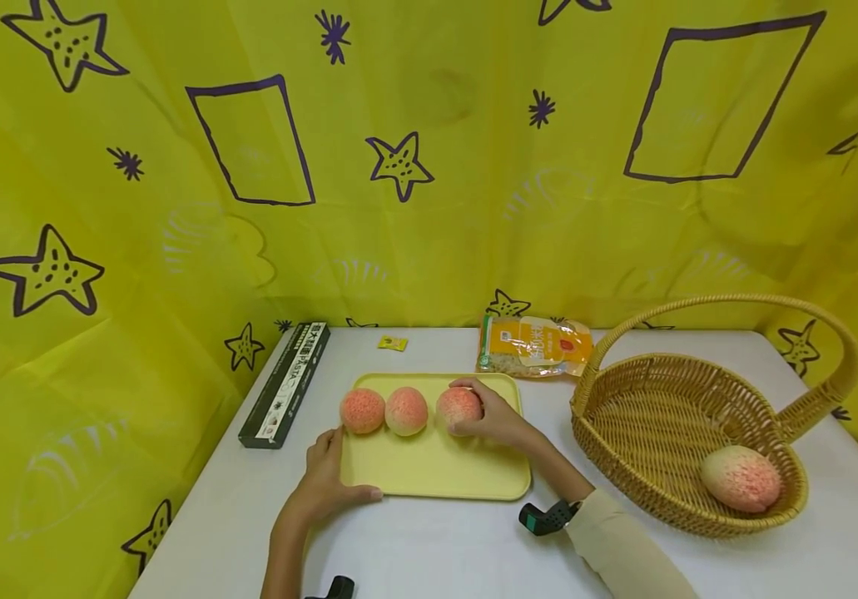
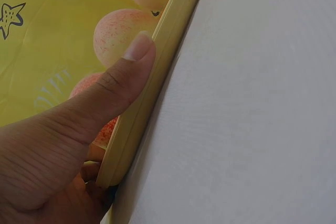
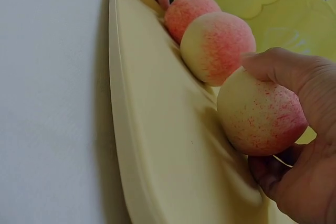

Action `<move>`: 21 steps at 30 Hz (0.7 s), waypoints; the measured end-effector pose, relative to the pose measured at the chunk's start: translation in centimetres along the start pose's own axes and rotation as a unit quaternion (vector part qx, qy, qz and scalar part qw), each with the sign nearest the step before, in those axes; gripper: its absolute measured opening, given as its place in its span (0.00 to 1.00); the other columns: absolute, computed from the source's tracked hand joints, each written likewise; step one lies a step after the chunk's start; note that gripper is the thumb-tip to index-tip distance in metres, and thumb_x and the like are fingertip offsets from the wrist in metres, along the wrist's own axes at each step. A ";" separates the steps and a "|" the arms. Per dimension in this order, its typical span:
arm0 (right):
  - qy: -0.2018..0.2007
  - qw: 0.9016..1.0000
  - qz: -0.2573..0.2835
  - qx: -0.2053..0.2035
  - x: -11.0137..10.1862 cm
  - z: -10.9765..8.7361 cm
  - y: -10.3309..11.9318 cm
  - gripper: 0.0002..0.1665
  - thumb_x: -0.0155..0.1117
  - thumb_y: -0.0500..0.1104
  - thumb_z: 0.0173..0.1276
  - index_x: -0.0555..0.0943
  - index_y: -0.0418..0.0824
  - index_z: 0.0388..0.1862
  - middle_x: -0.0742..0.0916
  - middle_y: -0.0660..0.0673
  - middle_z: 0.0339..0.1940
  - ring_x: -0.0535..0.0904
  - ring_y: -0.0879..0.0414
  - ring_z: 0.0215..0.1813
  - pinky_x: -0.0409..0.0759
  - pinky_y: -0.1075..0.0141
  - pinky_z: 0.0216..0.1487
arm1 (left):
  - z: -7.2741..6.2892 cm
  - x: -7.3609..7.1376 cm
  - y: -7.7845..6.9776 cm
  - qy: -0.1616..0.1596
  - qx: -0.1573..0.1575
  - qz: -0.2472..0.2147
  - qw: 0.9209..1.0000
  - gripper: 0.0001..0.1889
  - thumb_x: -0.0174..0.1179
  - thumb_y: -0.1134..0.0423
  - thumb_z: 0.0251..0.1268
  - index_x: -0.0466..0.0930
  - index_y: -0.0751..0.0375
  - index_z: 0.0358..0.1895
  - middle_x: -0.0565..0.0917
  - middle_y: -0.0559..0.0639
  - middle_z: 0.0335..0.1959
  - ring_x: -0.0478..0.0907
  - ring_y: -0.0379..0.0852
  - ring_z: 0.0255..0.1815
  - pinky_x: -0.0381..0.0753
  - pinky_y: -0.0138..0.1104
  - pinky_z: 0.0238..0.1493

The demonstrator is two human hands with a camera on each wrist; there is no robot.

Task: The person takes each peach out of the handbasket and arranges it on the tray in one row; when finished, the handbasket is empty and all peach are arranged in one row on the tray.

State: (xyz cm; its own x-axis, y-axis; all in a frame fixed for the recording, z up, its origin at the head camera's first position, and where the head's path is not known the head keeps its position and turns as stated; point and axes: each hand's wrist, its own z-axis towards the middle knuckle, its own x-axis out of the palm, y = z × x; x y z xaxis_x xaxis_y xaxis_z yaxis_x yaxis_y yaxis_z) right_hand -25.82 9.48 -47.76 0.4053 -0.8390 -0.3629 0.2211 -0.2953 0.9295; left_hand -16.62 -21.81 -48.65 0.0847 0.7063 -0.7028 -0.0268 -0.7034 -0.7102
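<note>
A yellow tray [image 1: 429, 474] lies on the table with two pink-and-cream peaches, one peach [image 1: 362, 411] at its left end and another peach [image 1: 406, 411] beside it. My right hand [image 1: 494, 418] grips a third peach [image 1: 458, 409] over the tray's right half, thumb and fingers on opposite sides. In the right wrist view this peach [image 3: 262, 114] sits low at the tray surface; whether it touches is unclear. My left hand [image 1: 327, 482] holds the tray's near left corner. Its thumb [image 2: 121, 77] lies along the near rim, with the fingers bent at the left side, partly hidden.
To the right stands a wicker basket [image 1: 653, 474] with a tall handle and one peach [image 1: 741, 478] inside. Behind the tray lie an orange food bag [image 1: 533, 345] and a small yellow packet [image 1: 393, 343]. A dark pasta box [image 1: 285, 387] lies on the left.
</note>
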 end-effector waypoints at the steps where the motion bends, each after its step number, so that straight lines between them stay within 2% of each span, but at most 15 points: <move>1: 0.003 1.000 -0.003 -0.004 0.1 0.0 0.0 0.40 0.75 0.43 0.56 0.68 0.44 0.67 0.79 0.37 0.59 0.77 0.47 0.56 0.78 0.57 0.54 | 0.0 0.0 0.0 -0.001 0.000 0.001 1.000 0.71 0.81 0.41 0.29 0.45 0.58 0.79 0.55 0.63 0.73 0.50 0.60 0.72 0.59 0.58 0.71; 6: 0.008 1.000 -0.018 -0.013 0.5 0.2 0.4 0.41 0.74 0.44 0.57 0.68 0.42 0.68 0.79 0.36 0.59 0.78 0.46 0.57 0.79 0.55 0.54 | 0.1 0.1 0.0 -0.002 -0.002 0.001 1.000 0.71 0.81 0.41 0.29 0.45 0.58 0.79 0.55 0.63 0.73 0.50 0.60 0.72 0.58 0.58 0.71; 16: -0.006 1.000 -0.030 0.003 1.3 0.3 0.6 0.42 0.74 0.44 0.58 0.66 0.42 0.70 0.77 0.35 0.62 0.78 0.44 0.58 0.79 0.52 0.54 | 0.0 0.0 -0.1 -0.001 -0.002 -0.003 1.000 0.70 0.81 0.41 0.29 0.45 0.56 0.79 0.55 0.63 0.73 0.50 0.59 0.72 0.59 0.58 0.70; 21: 0.011 0.998 -0.057 -0.013 1.2 0.1 0.7 0.47 0.75 0.45 0.58 0.63 0.41 0.73 0.74 0.34 0.68 0.73 0.40 0.65 0.73 0.46 0.63 | 0.0 0.0 0.0 -0.001 0.001 -0.003 1.000 0.70 0.81 0.41 0.29 0.45 0.56 0.79 0.55 0.63 0.73 0.49 0.59 0.72 0.58 0.58 0.71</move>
State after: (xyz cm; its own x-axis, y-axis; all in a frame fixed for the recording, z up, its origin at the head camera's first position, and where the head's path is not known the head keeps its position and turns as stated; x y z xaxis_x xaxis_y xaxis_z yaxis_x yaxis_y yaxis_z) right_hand -25.30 8.26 -47.55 0.3960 -0.7897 -0.4685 0.2903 -0.3764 0.8798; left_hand -16.58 -21.80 -48.60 0.0828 0.7113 -0.6980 -0.0285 -0.6985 -0.7151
